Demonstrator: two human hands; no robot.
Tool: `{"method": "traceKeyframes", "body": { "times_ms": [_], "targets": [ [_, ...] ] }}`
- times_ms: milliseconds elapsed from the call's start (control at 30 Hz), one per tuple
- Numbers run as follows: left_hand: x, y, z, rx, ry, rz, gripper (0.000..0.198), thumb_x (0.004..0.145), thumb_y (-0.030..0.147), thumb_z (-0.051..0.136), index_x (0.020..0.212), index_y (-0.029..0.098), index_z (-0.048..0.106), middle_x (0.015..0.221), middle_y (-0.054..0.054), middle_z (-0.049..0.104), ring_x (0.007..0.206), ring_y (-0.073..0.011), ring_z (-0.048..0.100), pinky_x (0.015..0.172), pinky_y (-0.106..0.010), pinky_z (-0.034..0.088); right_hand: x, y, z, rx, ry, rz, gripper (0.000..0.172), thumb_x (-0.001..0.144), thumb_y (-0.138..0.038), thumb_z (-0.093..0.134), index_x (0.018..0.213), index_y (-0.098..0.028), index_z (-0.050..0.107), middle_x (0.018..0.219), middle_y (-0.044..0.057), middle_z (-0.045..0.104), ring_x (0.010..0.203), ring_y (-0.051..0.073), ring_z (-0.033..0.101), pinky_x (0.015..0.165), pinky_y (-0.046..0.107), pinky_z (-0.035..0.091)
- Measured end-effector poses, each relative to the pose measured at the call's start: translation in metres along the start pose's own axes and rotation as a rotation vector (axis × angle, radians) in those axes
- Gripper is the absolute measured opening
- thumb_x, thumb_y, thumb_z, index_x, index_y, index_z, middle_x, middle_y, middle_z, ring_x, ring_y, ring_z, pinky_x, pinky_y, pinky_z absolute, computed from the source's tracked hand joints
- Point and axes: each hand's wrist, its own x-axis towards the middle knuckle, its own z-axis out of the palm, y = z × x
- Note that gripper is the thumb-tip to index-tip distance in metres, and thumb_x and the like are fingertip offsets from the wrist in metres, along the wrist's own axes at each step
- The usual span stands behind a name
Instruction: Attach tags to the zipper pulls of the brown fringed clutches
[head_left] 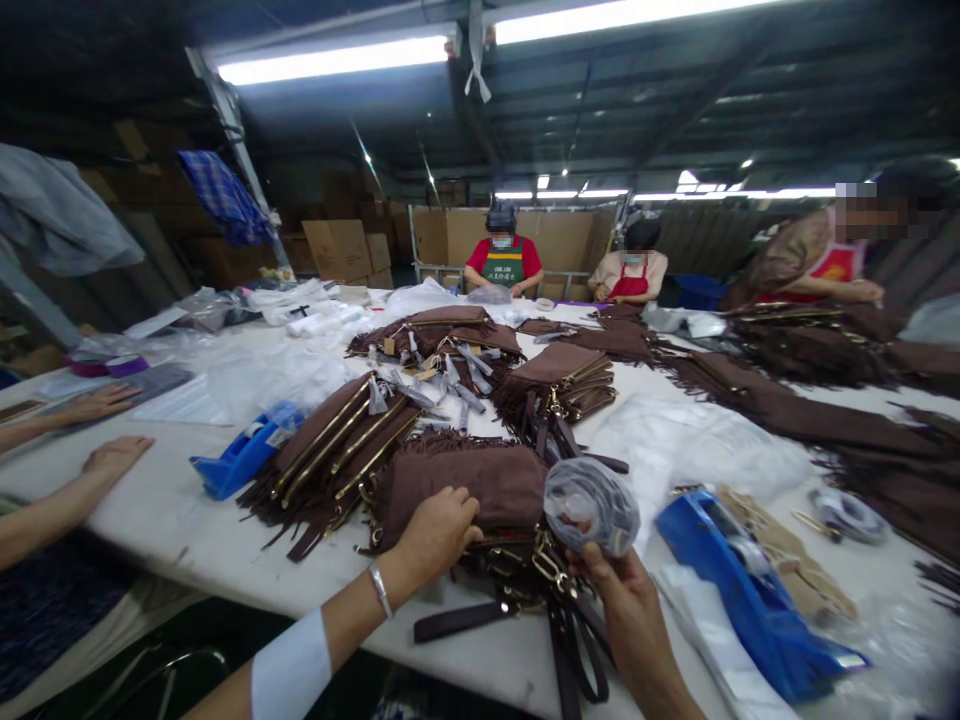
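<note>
In front of me lies a brown fringed bag [469, 480], the top one of a small pile with gold zips and clasps. My left hand [439, 530] rests on it, fingers curled closed at its zipped edge; the fingertips are partly hidden. My right hand [622, 590] is closed on a coiled strap in clear plastic wrap [592, 505], held up just over the bag's right end. Below it, dark wrist straps [577, 640] with gold hardware hang over the table edge.
Blue tape dispensers [251, 450] [742, 590] stand on either side. More brown bags [337, 440], plastic-wrapped pieces and clear plastic bags [697, 440] cover the white table [300, 590]. A neighbour's hands [116, 465] rest at left; several people sit or stand across the table.
</note>
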Motion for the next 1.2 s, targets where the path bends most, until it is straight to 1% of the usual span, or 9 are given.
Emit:
{"method": "traceKeyframes", "body": {
  "times_ms": [100, 267, 367, 600, 767, 867, 1000, 1100, 1200],
  "targets": [
    [0.008, -0.009, -0.006, 0.031, -0.048, 0.100, 0.013, 0.092, 0.024, 0.050, 0.084, 0.017, 0.057, 0.086, -0.006, 0.062, 0.082, -0.0218, 0.059, 0.075, -0.034, 0.047, -0.010, -0.010, -0.005, -0.304, -0.114, -0.251, 0.028, 0.088, -0.041, 0.057, 0.106, -0.021, 0.063, 0.103, 0.008, 0.070, 0.094, 0.026, 0.063, 0.082, 0.035, 0.049],
    [0.016, -0.017, -0.025, 0.037, -0.044, 0.225, 0.016, 0.094, 0.022, 0.045, 0.088, 0.016, 0.058, 0.087, -0.006, 0.062, 0.082, -0.0205, 0.059, 0.074, -0.032, 0.047, -0.013, -0.034, 0.019, -0.940, -0.645, -0.797, 0.022, 0.091, -0.021, 0.050, 0.109, -0.024, 0.061, 0.119, 0.006, 0.064, 0.100, 0.022, 0.058, 0.087, 0.033, 0.044],
    [0.018, -0.021, -0.035, 0.017, -0.003, 0.192, 0.014, 0.094, 0.023, 0.047, 0.089, 0.016, 0.058, 0.088, -0.005, 0.061, 0.083, -0.0189, 0.059, 0.075, -0.030, 0.046, -0.004, -0.038, 0.037, -1.226, -0.632, -0.914, 0.015, 0.089, -0.016, 0.054, 0.099, -0.025, 0.060, 0.108, 0.002, 0.066, 0.086, 0.020, 0.057, 0.076, 0.031, 0.043],
    [0.015, -0.012, -0.046, 0.071, 0.065, 0.211, 0.012, 0.094, 0.021, 0.045, 0.089, 0.018, 0.056, 0.090, -0.005, 0.058, 0.086, -0.0210, 0.056, 0.076, -0.033, 0.046, 0.017, -0.028, 0.058, -1.476, -0.339, -0.914, 0.015, 0.084, -0.008, 0.057, 0.085, -0.023, 0.057, 0.080, 0.003, 0.062, 0.074, 0.023, 0.057, 0.065, 0.033, 0.040],
    [0.020, 0.001, -0.045, 0.124, 0.086, 0.251, 0.012, 0.093, 0.017, 0.044, 0.089, 0.018, 0.055, 0.090, -0.007, 0.057, 0.085, -0.0227, 0.054, 0.071, -0.033, 0.046, 0.024, -0.010, 0.094, -1.546, -0.130, -0.739, 0.021, 0.083, 0.000, 0.048, 0.083, -0.019, 0.058, 0.078, 0.007, 0.062, 0.061, 0.021, 0.060, 0.056, 0.030, 0.039],
    [0.019, -0.002, -0.043, 0.109, 0.099, 0.212, 0.011, 0.093, 0.019, 0.044, 0.089, 0.019, 0.055, 0.090, -0.006, 0.058, 0.085, -0.0219, 0.054, 0.072, -0.033, 0.047, 0.027, 0.000, 0.101, -1.446, -0.192, -0.714, 0.028, 0.079, 0.005, 0.046, 0.090, -0.017, 0.060, 0.086, 0.009, 0.065, 0.069, 0.020, 0.064, 0.060, 0.029, 0.044],
    [0.013, -0.007, -0.036, 0.016, 0.100, 0.178, 0.013, 0.095, 0.021, 0.043, 0.090, 0.019, 0.055, 0.091, -0.005, 0.058, 0.087, -0.0204, 0.055, 0.076, -0.032, 0.047, 0.031, 0.005, 0.091, -1.301, -0.326, -0.835, 0.037, 0.078, 0.004, 0.049, 0.104, -0.020, 0.061, 0.091, 0.006, 0.067, 0.078, 0.019, 0.064, 0.068, 0.026, 0.045],
    [0.014, -0.004, -0.031, -0.041, 0.121, 0.143, 0.015, 0.095, 0.021, 0.041, 0.091, 0.019, 0.056, 0.092, -0.005, 0.058, 0.089, -0.0209, 0.056, 0.078, -0.034, 0.048, 0.041, 0.003, 0.096, -1.303, -0.373, -0.818, 0.026, 0.082, -0.001, 0.050, 0.089, -0.021, 0.066, 0.079, 0.004, 0.069, 0.069, 0.019, 0.064, 0.063, 0.027, 0.043],
    [0.015, -0.005, -0.032, -0.126, 0.139, 0.115, 0.016, 0.095, 0.022, 0.042, 0.095, 0.019, 0.058, 0.093, -0.005, 0.060, 0.092, -0.0213, 0.057, 0.082, -0.035, 0.049, 0.049, 0.002, 0.107, -1.319, -0.379, -0.740, 0.028, 0.081, 0.000, 0.048, 0.078, -0.018, 0.069, 0.069, 0.006, 0.069, 0.061, 0.018, 0.064, 0.059, 0.026, 0.043]
  ]
}}
